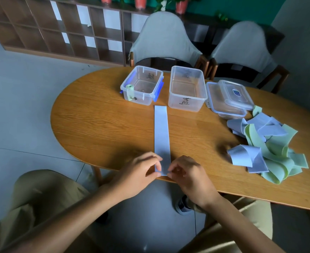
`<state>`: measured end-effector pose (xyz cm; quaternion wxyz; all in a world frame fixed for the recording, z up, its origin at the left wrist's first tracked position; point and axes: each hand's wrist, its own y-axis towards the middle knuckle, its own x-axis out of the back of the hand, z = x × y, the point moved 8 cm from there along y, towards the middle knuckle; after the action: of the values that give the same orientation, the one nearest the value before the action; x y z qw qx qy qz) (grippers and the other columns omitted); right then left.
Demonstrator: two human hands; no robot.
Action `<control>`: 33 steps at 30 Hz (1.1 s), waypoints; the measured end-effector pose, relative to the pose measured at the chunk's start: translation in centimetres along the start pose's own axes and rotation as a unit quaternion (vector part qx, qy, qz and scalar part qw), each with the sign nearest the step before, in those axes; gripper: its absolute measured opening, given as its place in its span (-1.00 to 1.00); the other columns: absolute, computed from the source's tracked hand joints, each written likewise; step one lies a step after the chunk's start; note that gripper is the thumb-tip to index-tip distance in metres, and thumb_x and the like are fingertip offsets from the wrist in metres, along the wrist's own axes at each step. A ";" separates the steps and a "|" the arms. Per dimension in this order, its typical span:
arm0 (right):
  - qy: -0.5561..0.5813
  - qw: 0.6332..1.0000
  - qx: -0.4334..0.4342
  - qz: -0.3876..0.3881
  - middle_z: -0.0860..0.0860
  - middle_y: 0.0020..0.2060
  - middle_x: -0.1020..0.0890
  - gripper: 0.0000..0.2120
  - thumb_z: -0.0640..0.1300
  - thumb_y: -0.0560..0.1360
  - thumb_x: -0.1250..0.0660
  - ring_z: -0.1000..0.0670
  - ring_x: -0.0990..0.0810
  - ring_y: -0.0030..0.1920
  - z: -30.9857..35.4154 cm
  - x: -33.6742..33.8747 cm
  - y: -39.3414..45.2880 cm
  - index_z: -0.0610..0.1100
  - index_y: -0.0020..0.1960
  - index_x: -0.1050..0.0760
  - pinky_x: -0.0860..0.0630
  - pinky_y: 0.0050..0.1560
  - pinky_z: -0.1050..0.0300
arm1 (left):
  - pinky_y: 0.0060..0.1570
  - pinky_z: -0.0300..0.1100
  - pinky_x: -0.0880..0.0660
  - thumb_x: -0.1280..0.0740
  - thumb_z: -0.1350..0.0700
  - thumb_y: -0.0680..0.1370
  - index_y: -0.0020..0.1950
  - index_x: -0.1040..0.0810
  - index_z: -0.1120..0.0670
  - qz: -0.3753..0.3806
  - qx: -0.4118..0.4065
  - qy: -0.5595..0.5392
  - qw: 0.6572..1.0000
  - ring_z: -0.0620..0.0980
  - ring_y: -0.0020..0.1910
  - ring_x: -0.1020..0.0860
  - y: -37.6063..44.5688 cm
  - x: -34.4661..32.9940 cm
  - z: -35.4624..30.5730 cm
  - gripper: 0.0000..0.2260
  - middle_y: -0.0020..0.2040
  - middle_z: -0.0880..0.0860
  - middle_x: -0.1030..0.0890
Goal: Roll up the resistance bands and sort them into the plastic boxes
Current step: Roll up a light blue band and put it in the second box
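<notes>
Oval wooden table [99, 114] on grey tile floor [23, 99]. Left hand [141, 171], right hand [186, 173] pinch blue band [161, 132] at table's near edge; cubby shelf [63, 28] behind table.

Bare worktop [99, 125] lies open toward nine o'clock; two boxes [187, 88] block twelve o'clock, a band pile [270, 152] crowds three o'clock.

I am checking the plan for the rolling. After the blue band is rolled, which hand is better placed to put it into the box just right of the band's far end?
Probably the right hand. It pinches the blue band on the side nearer the empty box. The left hand would have to cross over.
</notes>
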<state>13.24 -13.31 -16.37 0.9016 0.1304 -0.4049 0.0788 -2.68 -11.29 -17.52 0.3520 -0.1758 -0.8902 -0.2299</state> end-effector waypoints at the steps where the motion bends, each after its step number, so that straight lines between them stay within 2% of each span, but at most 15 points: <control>1: -0.006 1.000 0.007 0.006 0.22 -0.14 -0.54 -0.87 -0.14 0.47 -0.49 0.18 -0.50 -0.06 0.0 -0.2 -0.1 0.03 -0.06 -0.57 -0.49 -0.08 0.19 | 0.17 -0.17 -0.45 -0.43 0.08 0.52 -0.10 -0.54 -0.01 0.001 -0.004 0.010 1.000 -0.23 0.18 -0.53 -0.1 -0.1 -0.1 -0.92 0.20 -0.17 -0.56; 6: -0.021 0.999 0.035 0.008 0.18 -0.12 -0.56 -0.89 -0.18 0.47 -0.48 0.15 -0.49 -0.01 0.0 -0.7 0.0 -0.02 -0.09 -0.58 -0.50 -0.05 0.09 | 0.15 -0.42 -0.33 -0.44 0.11 0.53 -0.13 -0.53 0.00 0.003 -0.015 0.042 0.999 -0.21 0.15 -0.52 -0.3 -0.3 -0.3 -0.89 0.17 -0.14 -0.57; 8: -0.025 0.999 0.034 0.009 0.18 -0.11 -0.55 -0.90 -0.18 0.47 -0.48 0.14 -0.49 0.00 0.0 -0.9 0.1 -0.02 -0.10 -0.58 -0.51 -0.04 0.07 | 0.15 -0.46 -0.30 -0.44 0.12 0.53 -0.12 -0.53 0.00 -0.003 -0.014 0.042 0.999 -0.22 0.16 -0.51 -0.4 -0.3 -0.2 -0.89 0.18 -0.14 -0.57; 11: -0.041 0.998 0.047 0.009 0.17 -0.08 -0.53 -0.91 -0.16 0.49 -0.46 0.10 -0.49 0.02 0.1 -1.0 0.1 -0.02 -0.09 -0.56 -0.52 -0.03 0.04 | 0.27 -0.27 -0.37 -0.43 0.11 0.54 -0.12 -0.53 0.02 -0.021 -0.039 0.057 0.997 -0.20 0.32 -0.44 -0.5 -0.3 -0.3 -0.90 0.24 -0.11 -0.55; 14: -0.067 0.996 0.060 0.017 0.13 0.00 -0.48 -0.97 -0.12 0.55 -0.38 0.04 -0.48 0.07 0.2 -1.1 0.1 -0.04 -0.05 -0.53 -0.51 0.01 0.04 | 0.44 -0.17 -0.26 -0.40 0.13 0.57 -0.11 -0.52 0.07 -0.045 -0.061 0.085 0.993 -0.08 0.52 -0.27 -0.7 -0.5 -0.7 -0.90 0.37 -0.01 -0.50; 18: -0.077 0.997 0.030 0.012 0.12 0.00 -0.44 -0.95 -0.10 0.57 -0.33 0.06 -0.47 0.07 0.0 -1.3 0.4 -0.05 -0.06 -0.52 -0.50 0.01 0.12 | 0.48 -0.11 -0.20 -0.40 0.13 0.57 -0.14 -0.50 0.05 -0.059 -0.045 0.135 0.988 0.07 0.56 -0.21 -0.6 -0.6 -0.8 -0.87 0.44 0.05 -0.46; 20: -0.072 0.997 0.005 0.002 0.13 -0.03 -0.44 -0.94 -0.11 0.57 -0.33 0.08 -0.47 0.03 -0.1 -1.3 0.7 -0.05 -0.08 -0.52 -0.49 -0.05 0.19 | 0.46 -0.12 -0.22 -0.44 0.14 0.53 -0.16 -0.50 0.05 -0.068 -0.028 0.148 0.986 0.11 0.52 -0.26 -0.4 -0.6 -0.9 -0.86 0.39 0.04 -0.50; 22: -0.067 0.998 -0.006 -0.013 0.12 -0.06 -0.46 -0.95 -0.14 0.55 -0.35 0.08 -0.48 0.00 -0.1 -1.2 0.9 -0.04 -0.09 -0.52 -0.50 -0.12 0.18 | 0.36 -0.15 -0.31 -0.47 0.16 0.48 -0.15 -0.48 0.05 -0.081 -0.007 0.147 0.986 0.07 0.40 -0.37 -0.2 -0.3 -1.0 -0.84 0.24 -0.01 -0.56; 24: -0.081 0.996 0.003 -0.034 0.13 -0.12 -0.50 -0.92 -0.17 0.52 -0.38 0.06 -0.48 -0.05 0.3 -1.0 0.9 -0.03 -0.10 -0.51 -0.52 -0.19 0.08 | 0.09 -0.13 -0.43 -0.48 0.20 0.45 -0.12 -0.43 0.06 -0.091 0.013 0.130 0.987 -0.02 0.13 -0.43 -0.2 0.1 -1.2 -0.78 -0.03 -0.07 -0.53; 26: -0.123 0.990 0.015 -0.059 0.14 -0.20 -0.52 -0.88 -0.19 0.49 -0.39 0.03 -0.48 -0.10 1.0 -0.8 0.7 -0.02 -0.12 -0.48 -0.50 -0.34 0.06 | -0.15 -0.13 -0.42 -0.48 0.25 0.42 -0.12 -0.38 0.07 -0.095 0.016 0.111 0.989 -0.06 -0.08 -0.40 -0.3 0.2 -1.6 -0.73 -0.19 -0.08 -0.45; 29: -0.199 0.973 0.051 -0.107 0.12 -0.28 -0.52 -0.83 -0.23 0.44 -0.44 -0.01 -0.49 -0.18 2.1 -0.7 0.0 -0.05 -0.17 -0.46 -0.37 -0.46 0.15 | -0.28 -0.20 -0.38 -0.49 0.30 0.35 -0.14 -0.39 0.10 -0.117 -0.005 0.130 0.985 -0.06 -0.22 -0.40 -0.4 0.5 -2.4 -0.71 -0.24 -0.05 -0.42; 33: -0.257 0.946 0.130 -0.151 0.04 -0.32 -0.53 -0.86 -0.26 0.52 -0.37 -0.07 -0.49 -0.22 2.9 -1.1 -1.3 -0.11 -0.19 -0.49 -0.45 -0.34 0.07 | -0.27 -0.16 -0.45 -0.43 0.30 0.42 -0.15 -0.49 0.12 -0.139 -0.048 0.183 0.972 -0.03 -0.25 -0.45 -1.2 0.3 -3.1 -0.85 -0.28 -0.01 -0.46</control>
<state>10.79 -15.48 -15.57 0.7434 0.3218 -0.5848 -0.0422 -1.79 -13.91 -15.60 0.4645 -0.0215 -0.8145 -0.3470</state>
